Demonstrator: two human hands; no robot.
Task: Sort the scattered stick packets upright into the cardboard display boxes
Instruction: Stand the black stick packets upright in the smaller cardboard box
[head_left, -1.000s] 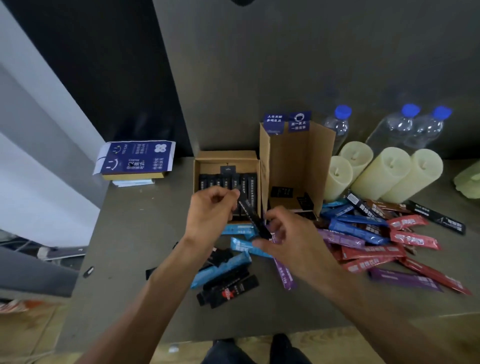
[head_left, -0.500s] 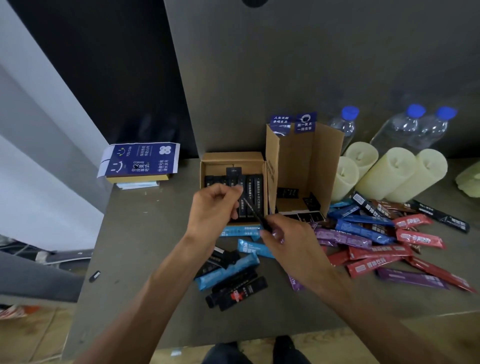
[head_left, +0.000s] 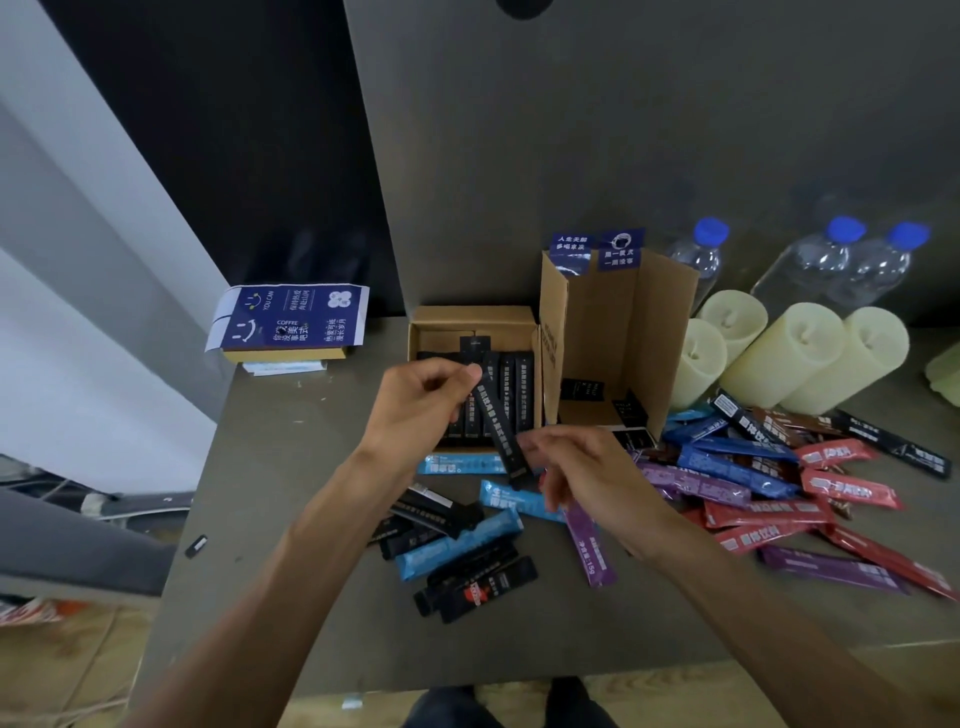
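Black stick packet (head_left: 497, 415) has white lettering down it. Loose ones: light blue packets (head_left: 457, 543), a purple packet (head_left: 589, 545), red packets (head_left: 769, 512), dark blue packets (head_left: 737, 467) (all white print). Plain brown cardboard box (head_left: 470, 313), cream candles (head_left: 779, 358), bright blue bottle caps (head_left: 710, 231), grey table (head_left: 291, 467).

On the bench (head_left: 291, 467), the low box (head_left: 470, 313) holding upright packets (head_left: 511, 384) stands just left of the tall box (head_left: 597, 332), with candles (head_left: 779, 353) to that box's right, bottles (head_left: 810, 265) behind them, loose packets (head_left: 727, 467) spread in front, and a flat carton (head_left: 291, 317) at the far left.
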